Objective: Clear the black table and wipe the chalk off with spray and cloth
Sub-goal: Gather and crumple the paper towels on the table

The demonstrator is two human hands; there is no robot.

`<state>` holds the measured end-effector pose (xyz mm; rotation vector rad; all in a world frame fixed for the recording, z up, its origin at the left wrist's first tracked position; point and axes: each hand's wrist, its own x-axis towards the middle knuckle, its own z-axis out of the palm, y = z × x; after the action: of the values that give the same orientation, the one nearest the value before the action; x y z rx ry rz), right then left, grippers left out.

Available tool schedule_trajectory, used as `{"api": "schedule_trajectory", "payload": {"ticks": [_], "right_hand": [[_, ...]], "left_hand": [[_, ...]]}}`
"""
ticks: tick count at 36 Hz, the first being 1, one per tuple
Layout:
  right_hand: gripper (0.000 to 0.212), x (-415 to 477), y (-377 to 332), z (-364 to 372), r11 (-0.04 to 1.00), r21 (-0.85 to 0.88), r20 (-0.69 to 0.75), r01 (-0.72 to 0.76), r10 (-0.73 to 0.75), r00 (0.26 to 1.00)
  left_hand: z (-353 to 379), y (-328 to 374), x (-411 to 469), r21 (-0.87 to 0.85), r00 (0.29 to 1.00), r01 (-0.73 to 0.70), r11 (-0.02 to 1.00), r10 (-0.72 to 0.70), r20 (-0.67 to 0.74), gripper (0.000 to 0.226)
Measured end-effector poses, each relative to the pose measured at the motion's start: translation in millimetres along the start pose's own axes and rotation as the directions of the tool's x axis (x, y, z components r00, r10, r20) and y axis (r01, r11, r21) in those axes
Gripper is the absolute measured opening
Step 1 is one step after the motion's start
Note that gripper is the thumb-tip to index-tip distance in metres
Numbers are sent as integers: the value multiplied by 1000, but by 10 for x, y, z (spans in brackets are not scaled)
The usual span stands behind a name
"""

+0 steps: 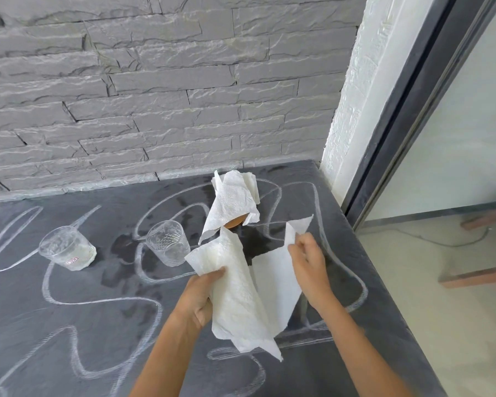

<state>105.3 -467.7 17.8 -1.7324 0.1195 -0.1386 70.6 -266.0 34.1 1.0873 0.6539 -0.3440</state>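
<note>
A white paper towel (241, 296) hangs above the black table (98, 325), held between both hands. My left hand (202, 296) grips its left part in curled fingers. My right hand (308, 263) pinches its upper right corner. White chalk loops (78, 302) run over the whole tabletop, with wet dark patches near the middle. Behind the towel, a second crumpled paper towel (232, 202) drapes over a brown object (234, 222), mostly hidden. No spray bottle is in view.
Two clear glasses stand on the table: one (168, 246) just left of my left hand, another (66, 247) with a small label further left. A grey stone wall (155, 96) backs the table. The table's right edge meets a window frame (398, 116).
</note>
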Motion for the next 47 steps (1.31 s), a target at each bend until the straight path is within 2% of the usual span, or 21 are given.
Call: {"api": "schedule_trajectory", "payload": {"ticks": [3, 6, 8, 10, 12, 16, 18, 21, 23, 24, 26, 29, 30, 32, 34, 36, 38, 40, 42, 45, 47], "right_hand": [[27, -185, -247, 159, 968, -99, 231, 230, -202, 952], [40, -332, -331, 304, 934, -163, 522, 319, -192, 831], [52, -387, -301, 390, 886, -213, 634, 412, -196, 748], [53, -435, -279, 467, 843, -208, 690, 496, -233, 685], [50, -461, -313, 530, 840, -192, 718, 508, -233, 656], [40, -521, -346, 648, 846, -143, 731, 513, -259, 631], [36, -578, -366, 743, 847, -118, 745, 519, -270, 610], [30, -657, -384, 865, 828, -84, 771, 554, -298, 562], [14, -689, -369, 931, 811, -41, 772, 583, -345, 533], [9, -711, -357, 962, 815, -34, 757, 578, -357, 548], [17, -742, -318, 998, 856, -55, 666, 514, -352, 658], [23, -708, -199, 976, 919, -149, 348, 366, -298, 889], [20, -675, -128, 941, 926, -216, 231, 311, -261, 937], [13, -587, 56, 814, 891, -427, 42, 151, -148, 988], [23, -511, 263, 661, 748, -663, -47, -33, 3, 999], [36, -483, 435, 537, 562, -811, -96, -163, 146, 985], [43, -500, 537, 482, 420, -872, -162, -252, 239, 958], [48, -523, 598, 482, 344, -884, -222, -317, 288, 931], [48, -535, 633, 514, 331, -860, -277, -388, 336, 900], [42, -507, 626, 553, 401, -761, -339, -511, 426, 839], [34, -487, 601, 574, 436, -722, -331, -538, 465, 821]], "left_hand": [[53, 36, -5, 12, 1000, -5, 1000, 5, 18, 18], [70, 78, -29, 28, 997, -29, 999, 27, 66, 24], [47, 112, -40, 42, 995, -58, 997, 54, 86, 26], [-2, 145, -39, 49, 993, -87, 995, 83, 86, 25], [-61, 174, -56, 35, 991, -111, 993, 108, 84, 23], [-199, 201, -90, -88, 990, -46, 995, 57, 127, 53], [-297, 219, -131, -71, 991, -48, 996, 56, 120, 55], [-382, 231, -183, 11, 996, -71, 997, 70, 55, 34], [-445, 224, -192, 13, 997, -72, 997, 72, -35, 19], [-497, 222, -190, 2, 996, -64, 998, 64, -63, 14], [-586, 224, -203, -26, 996, -61, 998, 60, -60, 10], [-696, 224, -240, -58, 995, -69, 996, 64, -74, 18], [-720, 223, -257, -69, 994, -69, 995, 63, -87, 19], [-768, 212, -271, -80, 995, -54, 995, 47, -87, 23], [-815, 213, -287, -74, 996, -54, 996, 48, -80, 29], [-855, 209, -286, -66, 996, -64, 996, 59, -69, 33], [-878, 209, -292, -57, 996, -67, 996, 64, -62, 34], [-894, 200, -294, -43, 997, -68, 997, 66, -51, 32], [-907, 196, -298, -23, 996, -68, 997, 67, -51, 29], [-949, 212, -296, -21, 997, -58, 998, 57, -50, 27], [-987, 221, -297, -31, 998, -57, 998, 56, -44, 26]]}}
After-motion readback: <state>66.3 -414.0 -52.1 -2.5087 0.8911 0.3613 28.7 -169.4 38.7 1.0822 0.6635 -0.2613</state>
